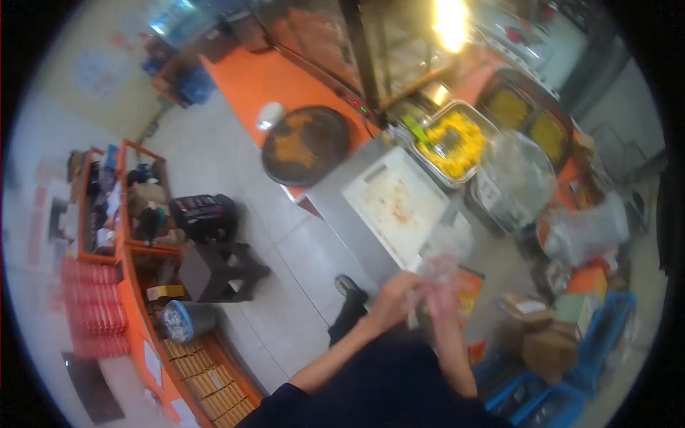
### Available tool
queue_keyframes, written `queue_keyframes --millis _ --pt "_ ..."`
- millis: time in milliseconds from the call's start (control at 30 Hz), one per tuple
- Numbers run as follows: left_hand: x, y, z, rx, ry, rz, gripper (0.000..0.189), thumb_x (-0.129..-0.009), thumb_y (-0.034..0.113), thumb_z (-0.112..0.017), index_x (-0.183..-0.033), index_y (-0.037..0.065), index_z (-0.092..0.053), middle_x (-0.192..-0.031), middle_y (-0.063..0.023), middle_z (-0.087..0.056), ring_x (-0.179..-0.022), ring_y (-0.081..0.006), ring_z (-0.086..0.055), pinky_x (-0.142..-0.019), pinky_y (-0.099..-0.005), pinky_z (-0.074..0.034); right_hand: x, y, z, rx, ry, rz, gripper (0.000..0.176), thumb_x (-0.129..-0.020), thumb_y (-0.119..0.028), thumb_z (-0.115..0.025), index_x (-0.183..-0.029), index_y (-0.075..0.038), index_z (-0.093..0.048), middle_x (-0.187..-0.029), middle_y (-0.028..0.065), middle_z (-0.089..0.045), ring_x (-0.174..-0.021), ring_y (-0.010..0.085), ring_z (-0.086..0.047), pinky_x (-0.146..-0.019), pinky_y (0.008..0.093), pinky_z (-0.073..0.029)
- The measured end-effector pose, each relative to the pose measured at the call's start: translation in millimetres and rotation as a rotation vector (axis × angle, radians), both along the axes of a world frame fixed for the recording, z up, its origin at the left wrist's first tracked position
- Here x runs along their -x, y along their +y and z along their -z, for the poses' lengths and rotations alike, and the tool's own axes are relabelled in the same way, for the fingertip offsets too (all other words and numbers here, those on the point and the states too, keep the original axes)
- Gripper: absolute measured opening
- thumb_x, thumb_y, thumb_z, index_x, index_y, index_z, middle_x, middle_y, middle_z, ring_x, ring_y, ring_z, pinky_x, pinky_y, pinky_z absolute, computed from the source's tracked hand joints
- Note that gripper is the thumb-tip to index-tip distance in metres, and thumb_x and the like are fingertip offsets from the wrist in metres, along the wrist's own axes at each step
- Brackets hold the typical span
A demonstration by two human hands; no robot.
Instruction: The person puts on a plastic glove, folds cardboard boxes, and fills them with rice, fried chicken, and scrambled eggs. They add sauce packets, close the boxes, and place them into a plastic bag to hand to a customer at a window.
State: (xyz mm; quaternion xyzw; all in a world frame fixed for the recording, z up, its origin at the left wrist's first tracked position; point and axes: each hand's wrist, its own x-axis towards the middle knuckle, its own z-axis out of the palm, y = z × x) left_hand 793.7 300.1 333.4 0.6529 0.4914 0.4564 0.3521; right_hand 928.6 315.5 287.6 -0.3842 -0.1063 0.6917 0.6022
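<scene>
Closest to the camera, the left hand [398, 291] and right hand [440, 299] meet, both with fingers curled closed on a clear plastic bag [444, 258]. Blur hides the exact grip. Just beyond the bag lies a white cutting board [396, 203]. Behind it are a metal tray [437, 171] of yellow food and a round dark pan [305, 145].

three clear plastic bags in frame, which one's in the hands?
The small clear bag at lower centre, held between left hand and right hand. The other two, a bulging bag and a crumpled bag, are bigger and sit untouched farther right.
</scene>
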Motion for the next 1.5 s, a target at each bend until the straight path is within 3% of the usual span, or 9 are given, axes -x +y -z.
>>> queue_keyframes --millis 100,300,500,1000,1067,1133,1200,1300,1500 --pt "28.8 -5.4 -4.9 0.092 -0.004 -0.159 0.016 -0.082 0.004 -0.077 -0.096 0.002 -0.072 -0.088 -0.0103 -0.069 -0.078 -0.0228 -0.065 -0.072 -0.0326 -0.051 31.1 14.3 27.7 -0.084 0.379 -0.042 0.037 -0.104 -0.033 -0.051 -0.135 -0.011 -0.051 -0.122 0.0031 -0.060 -0.109 0.0173 -0.057 -0.093 0.0340 -0.048" --pt "75.8 -10.3 -17.4 0.116 -0.029 -0.229 0.011 -0.083 0.004 -0.077 -0.092 0.001 -0.073 -0.085 -0.0092 -0.069 -0.078 -0.0202 -0.064 -0.071 -0.0309 -0.051 82.2 30.3 -40.0 -0.088 0.661 -0.260 0.054 -0.103 -0.050 -0.045 -0.138 -0.009 -0.050 -0.132 0.0102 -0.057 -0.111 0.0216 -0.058 -0.094 0.0359 -0.047" --pt "89.7 -15.4 -22.6 0.090 -0.077 -0.034 0.012 -0.083 0.003 -0.076 -0.095 0.002 -0.073 -0.086 -0.0087 -0.069 -0.079 -0.0216 -0.064 -0.073 -0.0316 -0.051 91.0 21.6 -24.8 -0.362 -0.202 -0.194 0.082 -0.096 -0.069 -0.041 -0.143 -0.001 -0.044 -0.147 0.0150 -0.047 -0.133 0.0209 -0.045 -0.114 0.0362 -0.032" --pt "28.3 -22.2 -59.7 0.023 -0.088 0.533 0.015 -0.084 0.006 -0.075 -0.097 0.003 -0.070 -0.097 -0.0094 -0.066 -0.095 -0.0277 -0.061 -0.087 -0.0365 -0.048 25.1 7.0 -61.7 -0.451 0.336 -0.116 0.096 -0.081 -0.072 -0.062 -0.157 -0.025 -0.028 -0.155 0.0084 -0.037 -0.148 0.0476 -0.018 -0.115 0.0699 -0.019" --pt "30.8 -12.5 -71.1 0.012 -0.092 0.532 0.016 -0.083 0.007 -0.077 -0.097 0.004 -0.070 -0.098 -0.0086 -0.066 -0.097 -0.0277 -0.061 -0.088 -0.0355 -0.048 20.3 0.2 -79.1 -0.457 0.390 -0.154 0.095 -0.081 -0.074 -0.059 -0.157 -0.025 -0.029 -0.159 0.0080 -0.031 -0.148 0.0473 -0.018 -0.115 0.0698 -0.017" --pt "38.1 5.9 -76.2 -0.280 -0.002 0.119 0.016 -0.082 0.009 -0.078 -0.096 0.005 -0.070 -0.098 -0.0064 -0.067 -0.100 -0.0237 -0.061 -0.088 -0.0348 -0.048 15.0 -5.1 -82.8 -0.464 0.451 -0.245 0.098 -0.080 -0.078 -0.055 -0.158 -0.025 -0.026 -0.163 0.0080 -0.024 -0.149 0.0454 -0.017 -0.116 0.0680 -0.018" --pt "33.1 28.4 -95.0 -0.013 -0.360 -0.203 0.016 -0.085 0.008 -0.076 -0.099 0.003 -0.071 -0.101 -0.0038 -0.068 -0.105 -0.0164 -0.058 -0.090 -0.0323 -0.048 6.2 -9.6 -77.5 -0.484 0.508 -0.356 0.105 -0.079 -0.084 -0.051 -0.160 -0.025 -0.018 -0.166 0.0084 -0.015 -0.150 0.0419 -0.016 -0.117 0.0646 -0.020" --pt "54.9 53.2 -108.9 0.476 -0.557 0.221 0.016 -0.089 0.008 -0.073 -0.104 0.001 -0.072 -0.102 -0.0029 -0.069 -0.102 -0.0112 -0.060 -0.088 -0.0285 -0.050 1.7 -12.3 -81.9 -0.541 0.457 -0.542 0.108 -0.078 -0.088 -0.045 -0.160 -0.025 -0.016 -0.166 0.0105 -0.012 -0.150 0.0411 -0.016 -0.118 0.0618 -0.018" --pt "73.2 70.4 -85.8 0.339 -0.354 0.124 0.015 -0.090 0.006 -0.072 -0.105 0.001 -0.072 -0.097 -0.0042 -0.070 -0.088 -0.0111 -0.064 -0.081 -0.0259 -0.051 -8.5 -18.4 -89.2 -0.514 0.305 -0.542 0.105 -0.080 -0.086 -0.043 -0.160 -0.025 -0.015 -0.167 0.0106 -0.009 -0.150 0.0435 -0.012 -0.118 0.0632 -0.017"
